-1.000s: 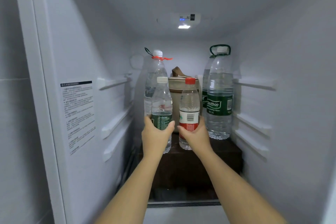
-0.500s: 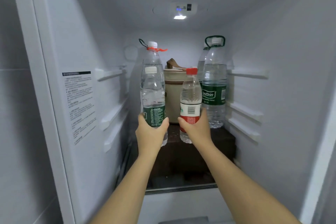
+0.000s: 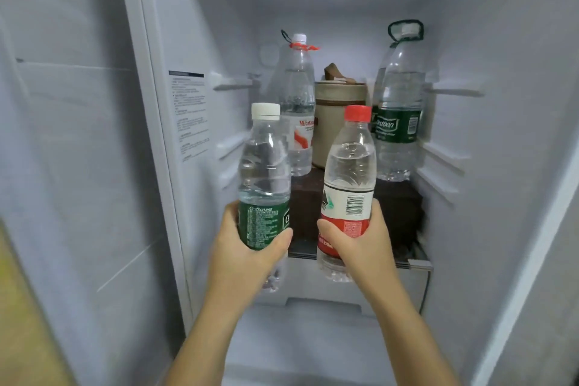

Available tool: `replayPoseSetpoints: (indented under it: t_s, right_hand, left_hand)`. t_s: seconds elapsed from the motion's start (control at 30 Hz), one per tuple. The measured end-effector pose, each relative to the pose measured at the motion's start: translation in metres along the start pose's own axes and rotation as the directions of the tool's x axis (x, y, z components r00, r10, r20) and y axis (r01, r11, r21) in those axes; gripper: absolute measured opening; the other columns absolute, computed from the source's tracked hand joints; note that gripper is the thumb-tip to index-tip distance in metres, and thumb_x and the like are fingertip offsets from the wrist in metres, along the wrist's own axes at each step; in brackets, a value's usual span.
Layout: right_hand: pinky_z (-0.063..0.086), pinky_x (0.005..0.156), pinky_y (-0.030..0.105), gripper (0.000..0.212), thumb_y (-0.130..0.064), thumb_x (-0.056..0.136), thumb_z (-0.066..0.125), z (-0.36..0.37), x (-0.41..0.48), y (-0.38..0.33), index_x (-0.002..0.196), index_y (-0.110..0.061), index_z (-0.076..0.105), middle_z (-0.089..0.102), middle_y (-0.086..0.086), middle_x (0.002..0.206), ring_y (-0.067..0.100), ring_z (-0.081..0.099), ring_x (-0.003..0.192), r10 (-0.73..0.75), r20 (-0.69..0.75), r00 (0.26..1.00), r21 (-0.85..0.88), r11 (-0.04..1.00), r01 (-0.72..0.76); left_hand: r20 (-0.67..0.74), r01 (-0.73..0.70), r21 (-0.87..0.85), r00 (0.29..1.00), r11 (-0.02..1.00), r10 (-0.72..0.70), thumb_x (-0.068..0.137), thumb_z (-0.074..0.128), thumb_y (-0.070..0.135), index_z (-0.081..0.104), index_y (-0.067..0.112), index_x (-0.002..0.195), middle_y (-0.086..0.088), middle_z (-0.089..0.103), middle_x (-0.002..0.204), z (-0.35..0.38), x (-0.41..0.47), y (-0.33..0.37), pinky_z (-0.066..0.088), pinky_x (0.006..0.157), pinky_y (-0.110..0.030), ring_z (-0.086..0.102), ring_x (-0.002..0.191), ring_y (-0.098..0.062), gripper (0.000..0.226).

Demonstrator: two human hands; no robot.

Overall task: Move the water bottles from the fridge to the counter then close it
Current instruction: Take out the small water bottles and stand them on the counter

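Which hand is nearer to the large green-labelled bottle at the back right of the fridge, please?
The right. The right hand, holding the red-capped bottle, is in front of the large green-labelled bottle and slightly left; the left hand, holding the white-capped bottle, is farther left.

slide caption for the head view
Left hand grips green-label bottle, right hand red-label bottle, at the open fridge.

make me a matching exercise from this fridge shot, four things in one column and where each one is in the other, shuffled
Things
1. white-cap small bottle
2. red-cap small bottle
3. green-handled large bottle
4. beige canister

Places
A. standing at the back, far right
B. gripped in the left hand
C. standing at the back, middle
D. gripped in the right hand

Pairs: 1-B, 2-D, 3-A, 4-C
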State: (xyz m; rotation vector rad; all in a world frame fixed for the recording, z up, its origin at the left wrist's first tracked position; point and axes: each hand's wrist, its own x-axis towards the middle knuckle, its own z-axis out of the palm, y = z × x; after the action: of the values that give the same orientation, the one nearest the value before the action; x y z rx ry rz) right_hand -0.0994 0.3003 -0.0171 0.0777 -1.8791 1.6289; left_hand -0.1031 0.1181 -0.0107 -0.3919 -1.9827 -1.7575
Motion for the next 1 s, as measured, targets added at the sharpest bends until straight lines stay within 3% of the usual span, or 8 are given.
replayPoseSetpoints:
  t_s: [0.1,0.23,0.37,0.5,0.63,0.73,0.93,1.0]
  right_hand:
    - [0.050,0.064,0.009,0.053,-0.027,0.063,0.083,0.004,-0.026,-0.008,0.105,-0.038,0.053,0.066,-0.026,0.097,-0.003,0.066,0.086,-0.009,0.103,0.995,0.046,0.999,0.005]
    - [0.052,0.062,0.012,0.056,-0.040,0.055,0.078,0.010,-0.056,-0.019,0.105,-0.039,0.055,0.069,-0.018,0.096,0.003,0.069,0.084,-0.017,0.262,0.965,0.118,0.993,-0.014]
    - [0.052,0.060,0.012,0.060,-0.039,0.054,0.078,0.022,-0.087,-0.024,0.109,-0.037,0.055,0.069,-0.017,0.096,0.003,0.068,0.083,-0.013,0.430,0.903,0.161,0.985,-0.063]
    - [0.052,0.056,0.012,0.053,-0.025,0.063,0.082,0.035,-0.118,-0.026,0.105,-0.040,0.054,0.068,-0.020,0.094,0.002,0.068,0.082,-0.004,0.561,0.828,0.174,0.978,-0.113]
    - [0.053,0.060,0.013,0.054,-0.022,0.066,0.085,0.047,-0.144,-0.031,0.107,-0.037,0.054,0.069,-0.021,0.095,0.001,0.069,0.084,-0.001,0.624,0.782,0.187,0.971,-0.148]
    - [0.059,0.069,0.025,0.054,-0.028,0.061,0.081,0.056,-0.164,-0.041,0.108,-0.034,0.055,0.071,-0.012,0.098,0.007,0.070,0.085,-0.014,0.665,0.747,0.199,0.967,-0.159]
    - [0.055,0.065,0.019,0.061,-0.044,0.053,0.078,0.072,-0.223,-0.080,0.109,-0.040,0.053,0.070,-0.016,0.100,0.004,0.069,0.087,-0.093,0.732,0.675,0.268,0.950,-0.159]
    - [0.055,0.063,0.019,0.056,-0.038,0.059,0.082,0.076,-0.251,-0.095,0.106,-0.043,0.052,0.069,-0.020,0.099,0.003,0.069,0.086,-0.122,0.767,0.630,0.282,0.946,-0.160]
  left_hand:
    - [-0.066,0.064,0.000,0.996,0.998,-0.063,0.052,0.077,0.052,0.053,0.046,0.100,0.023,0.069,0.091,-0.014,-0.044,0.005,0.051,0.062,-0.012,0.067,0.079,0.003,0.054]
    - [-0.182,0.126,0.047,0.976,0.991,-0.115,0.048,0.073,0.055,0.051,0.058,0.094,0.024,0.069,0.090,-0.033,-0.092,0.011,0.050,0.062,-0.012,0.067,0.079,0.004,0.052]
    - [-0.293,0.148,0.043,0.947,0.988,-0.129,0.053,0.073,0.053,0.056,0.049,0.097,0.015,0.072,0.089,-0.053,-0.132,0.023,0.056,0.064,-0.024,0.071,0.079,-0.007,0.047]
    - [-0.403,0.108,0.084,0.913,0.991,-0.065,0.062,0.073,0.045,0.058,0.041,0.108,0.011,0.072,0.095,-0.075,-0.169,0.040,0.056,0.063,-0.017,0.071,0.083,-0.008,0.048]
    - [-0.472,0.153,0.127,0.878,0.980,-0.076,0.061,0.075,0.046,0.057,0.039,0.112,0.005,0.070,0.098,-0.097,-0.201,0.047,0.062,0.069,-0.040,0.071,0.088,-0.017,0.055]
    - [-0.534,0.184,0.146,0.842,0.972,-0.080,0.059,0.075,0.048,0.057,0.048,0.104,0.007,0.069,0.097,-0.113,-0.225,0.055,0.061,0.070,-0.050,0.071,0.088,-0.021,0.048]
    - [-0.645,0.208,0.208,0.764,0.956,-0.025,0.059,0.076,0.048,0.057,0.051,0.099,0.007,0.069,0.096,-0.152,-0.289,0.087,0.062,0.067,-0.044,0.071,0.086,-0.019,0.045]
    - [-0.679,0.225,0.256,0.734,0.940,0.009,0.060,0.075,0.048,0.056,0.051,0.099,0.010,0.069,0.095,-0.166,-0.318,0.103,0.062,0.065,-0.039,0.071,0.084,-0.015,0.044]
